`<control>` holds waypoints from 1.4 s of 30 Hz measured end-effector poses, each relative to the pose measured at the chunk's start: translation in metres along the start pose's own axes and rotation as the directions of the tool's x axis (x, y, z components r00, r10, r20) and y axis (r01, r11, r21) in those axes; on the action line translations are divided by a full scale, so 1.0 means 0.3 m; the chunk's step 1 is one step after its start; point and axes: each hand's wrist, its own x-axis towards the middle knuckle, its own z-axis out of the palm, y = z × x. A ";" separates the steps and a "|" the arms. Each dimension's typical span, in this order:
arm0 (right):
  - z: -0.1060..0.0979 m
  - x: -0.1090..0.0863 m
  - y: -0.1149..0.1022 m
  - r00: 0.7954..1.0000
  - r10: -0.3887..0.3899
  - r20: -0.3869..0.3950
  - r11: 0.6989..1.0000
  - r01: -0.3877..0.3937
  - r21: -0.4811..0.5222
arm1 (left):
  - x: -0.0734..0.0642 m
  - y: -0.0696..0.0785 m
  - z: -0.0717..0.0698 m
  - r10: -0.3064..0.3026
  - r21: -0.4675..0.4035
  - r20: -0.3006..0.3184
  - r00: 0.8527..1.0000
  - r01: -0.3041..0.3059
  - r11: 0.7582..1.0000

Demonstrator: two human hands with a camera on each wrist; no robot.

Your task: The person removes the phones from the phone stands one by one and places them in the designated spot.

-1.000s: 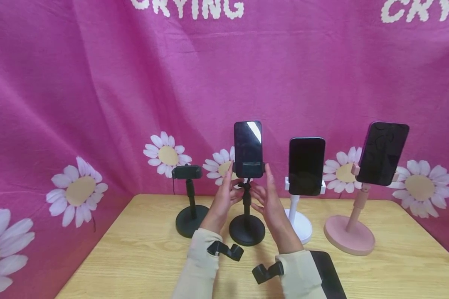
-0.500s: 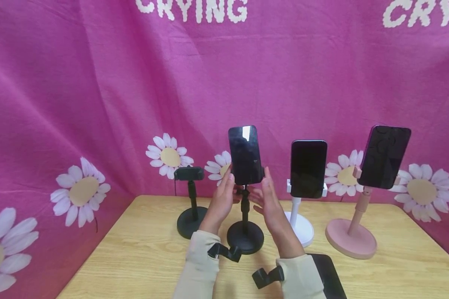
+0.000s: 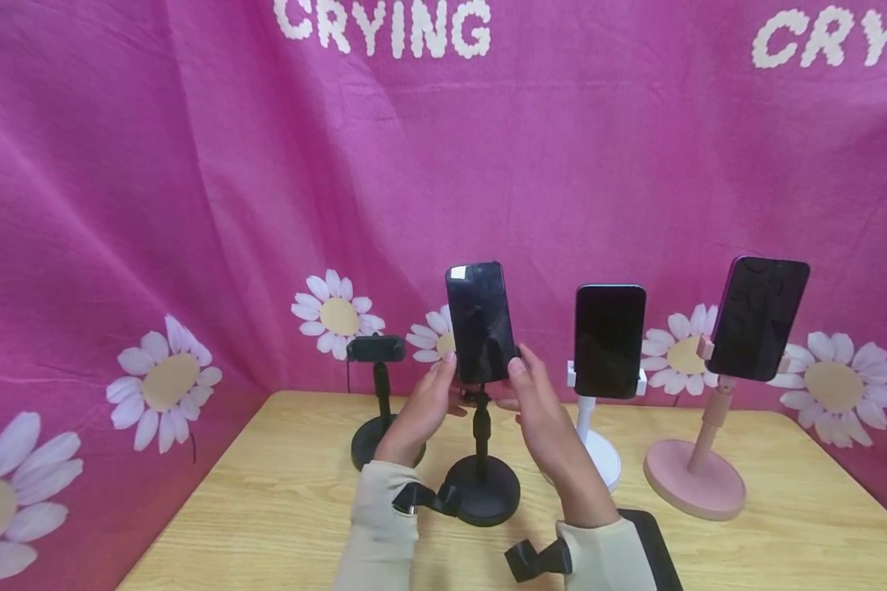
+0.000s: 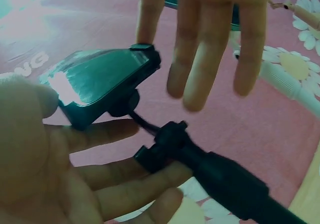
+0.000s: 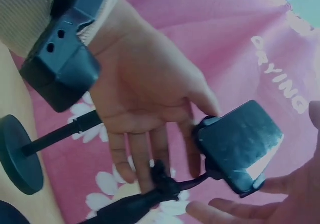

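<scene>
A black smartphone stands upright, leaning slightly left, in the clamp of a black phone stand. My left hand pinches its lower left edge, thumb at the front and index finger behind. On the opposite edge my right hand has its thumb at the front and index finger behind the clamp. In the left wrist view the left hand's other fingers reach toward the stand's joint. The right hand's remaining fingers hang beside the joint in the right wrist view.
A smaller black stand is at the left. To the right, a white stand and a pink stand each bear a phone. A dark flat slab lies by the right sleeve. A pink flowered cloth hangs behind.
The black stand has come a little nearer, and its phone has turned and now leans left. Both thumbs have moved onto the phone's front edges.
</scene>
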 end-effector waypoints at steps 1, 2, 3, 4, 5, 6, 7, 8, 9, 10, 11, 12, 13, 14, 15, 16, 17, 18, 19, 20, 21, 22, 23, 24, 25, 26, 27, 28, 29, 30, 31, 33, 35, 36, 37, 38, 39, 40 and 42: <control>-0.004 -0.007 -0.006 1.000 -0.003 -0.005 1.000 0.002 -0.026 | -0.003 0.001 -0.004 -0.002 0.001 0.015 1.000 0.002 1.000; -0.008 -0.013 -0.012 1.000 -0.002 -0.010 0.999 0.001 -0.052 | -0.006 0.002 -0.007 -0.003 -0.002 0.030 1.000 0.003 1.000; -0.013 -0.018 -0.018 1.000 0.002 -0.018 0.997 -0.003 -0.078 | -0.009 0.002 -0.011 -0.001 -0.001 0.045 0.999 0.001 1.000; -0.018 -0.024 -0.024 1.000 0.000 -0.025 0.995 -0.003 -0.098 | -0.012 0.001 -0.015 0.002 -0.002 0.062 0.998 -0.002 1.000; -0.022 -0.029 -0.030 0.999 -0.001 -0.034 0.993 -0.003 -0.119 | -0.015 0.002 -0.019 0.008 -0.004 0.081 0.997 -0.008 1.000; -0.027 -0.034 -0.036 0.999 -0.006 -0.041 0.990 0.000 -0.138 | -0.018 0.001 -0.024 0.014 -0.008 0.099 0.995 -0.013 1.000; -0.031 -0.038 -0.041 0.999 -0.016 -0.048 0.988 0.009 -0.152 | -0.021 0.002 -0.029 0.017 -0.003 0.120 0.993 -0.017 1.000; -0.034 -0.042 -0.046 0.998 -0.025 -0.055 0.986 0.016 -0.164 | -0.026 0.003 -0.034 0.021 -0.007 0.141 0.990 -0.020 1.000; -0.038 -0.046 -0.051 0.998 -0.029 -0.057 0.985 0.018 -0.172 | -0.031 0.005 -0.040 0.023 -0.008 0.162 0.987 -0.022 1.000; -0.041 -0.050 -0.056 0.998 -0.035 -0.059 0.982 0.024 -0.185 | -0.037 0.007 -0.046 0.021 -0.011 0.183 0.983 -0.020 1.000; -0.044 -0.056 -0.061 0.997 -0.038 -0.061 0.979 0.025 -0.203 | -0.045 0.011 -0.051 0.009 -0.005 0.201 0.980 -0.008 1.000; -0.047 -0.062 -0.066 0.997 -0.041 -0.063 0.976 0.026 -0.218 | -0.053 0.014 -0.057 -0.008 0.007 0.218 0.976 0.007 1.000; -0.049 -0.068 -0.072 0.997 -0.041 -0.064 0.971 0.024 -0.238 | -0.060 0.018 -0.063 -0.018 0.012 0.240 0.971 0.016 1.000; -0.050 -0.075 -0.078 0.998 -0.033 -0.062 0.967 0.016 -0.256 | -0.068 0.022 -0.069 -0.030 0.015 0.259 0.965 0.027 1.000; -0.052 -0.081 -0.085 0.998 -0.024 -0.063 0.961 0.006 -0.275 | -0.075 0.027 -0.074 -0.043 0.026 0.276 0.960 0.037 0.999; -0.053 -0.087 -0.092 0.998 -0.020 -0.065 0.956 0.000 -0.295 | -0.081 0.033 -0.078 -0.051 0.034 0.294 0.954 0.043 0.999; -0.055 -0.094 -0.100 0.998 -0.017 -0.066 0.951 -0.004 -0.310 | -0.088 0.039 -0.082 -0.060 0.045 0.310 0.949 0.049 0.998; -0.058 -0.100 -0.108 0.998 -0.014 -0.067 0.947 -0.008 -0.321 | -0.093 0.046 -0.086 -0.063 0.054 0.326 0.943 0.048 0.997; -0.060 -0.105 -0.115 0.998 -0.012 -0.069 0.943 -0.011 -0.334 | -0.097 0.053 -0.088 -0.062 0.058 0.339 0.939 0.045 0.997; -0.062 -0.109 -0.123 0.997 -0.010 -0.071 0.939 -0.015 -0.345 | -0.103 0.060 -0.091 -0.069 0.076 0.344 0.936 0.046 0.996; -0.065 -0.114 -0.130 0.997 -0.010 -0.076 0.934 -0.018 -0.358 | -0.108 0.067 -0.093 -0.075 0.094 0.349 0.934 0.045 0.995; -0.067 -0.118 -0.137 0.997 -0.007 -0.077 0.929 -0.022 -0.369 | -0.113 0.074 -0.095 -0.079 0.111 0.353 0.932 0.042 0.993; -0.069 -0.123 -0.144 0.997 0.000 -0.080 0.926 -0.030 -0.377 | -0.118 0.081 -0.096 -0.084 0.125 0.357 0.930 0.042 0.991; -0.071 -0.126 -0.150 0.996 0.007 -0.084 0.923 -0.039 -0.384 | -0.123 0.088 -0.097 -0.085 0.136 0.362 0.928 0.038 0.990; -0.073 -0.131 -0.156 0.996 0.016 -0.088 0.919 -0.050 -0.392 | -0.129 0.094 -0.098 -0.091 0.145 0.365 0.927 0.040 0.989; -0.074 -0.135 -0.162 0.996 0.024 -0.089 0.915 -0.058 -0.398 | -0.135 0.101 -0.099 -0.094 0.153 0.369 0.925 0.039 0.988; -0.075 -0.139 -0.168 0.996 0.031 -0.089 0.913 -0.064 -0.403 | -0.141 0.106 -0.100 -0.097 0.153 0.377 0.921 0.042 0.987; -0.077 -0.144 -0.173 0.996 0.036 -0.086 0.911 -0.068 -0.407 | -0.146 0.110 -0.100 -0.093 0.144 0.389 0.916 0.039 0.989; -0.079 -0.149 -0.177 0.996 0.036 -0.080 0.910 -0.066 -0.409 | -0.150 0.114 -0.100 -0.086 0.135 0.403 0.911 0.034 0.990; -0.081 -0.153 -0.180 0.997 0.030 -0.073 0.909 -0.058 -0.412 | -0.154 0.117 -0.100 -0.082 0.131 0.414 0.907 0.030 0.991; -0.083 -0.158 -0.183 0.998 0.024 -0.065 0.906 -0.049 -0.420 | -0.158 0.119 -0.100 -0.079 0.125 0.423 0.903 0.029 0.992; -0.085 -0.167 -0.189 0.999 0.015 -0.047 0.898 -0.034 -0.439 | -0.164 0.121 -0.100 -0.060 0.108 0.452 0.890 0.012 0.994; -0.088 -0.175 -0.194 0.999 0.010 -0.034 0.889 -0.025 -0.457 | -0.168 0.124 -0.101 -0.045 0.108 0.471 0.881 -0.007 0.994; -0.090 -0.179 -0.197 0.999 0.012 -0.032 0.882 -0.025 -0.471 | -0.170 0.126 -0.101 -0.040 0.107 0.480 0.877 -0.013 0.994; -0.092 -0.183 -0.201 0.999 0.014 -0.030 0.875 -0.027 -0.483 | -0.172 0.128 -0.101 -0.038 0.108 0.486 0.873 -0.016 0.994; -0.093 -0.186 -0.205 0.999 0.018 -0.028 0.869 -0.029 -0.493 | -0.173 0.129 -0.102 -0.037 0.110 0.491 0.870 -0.019 0.994; -0.095 -0.189 -0.210 0.999 0.018 -0.028 0.864 -0.030 -0.502 | -0.173 0.131 -0.102 -0.037 0.114 0.495 0.868 -0.022 0.993; -0.096 -0.192 -0.213 1.000 0.014 -0.028 0.859 -0.027 -0.511 | -0.173 0.132 -0.103 -0.039 0.114 0.499 0.866 -0.021 0.993; -0.100 -0.199 -0.221 1.000 0.006 -0.027 0.848 -0.019 -0.530 | -0.173 0.135 -0.107 -0.038 0.114 0.506 0.862 -0.023 0.993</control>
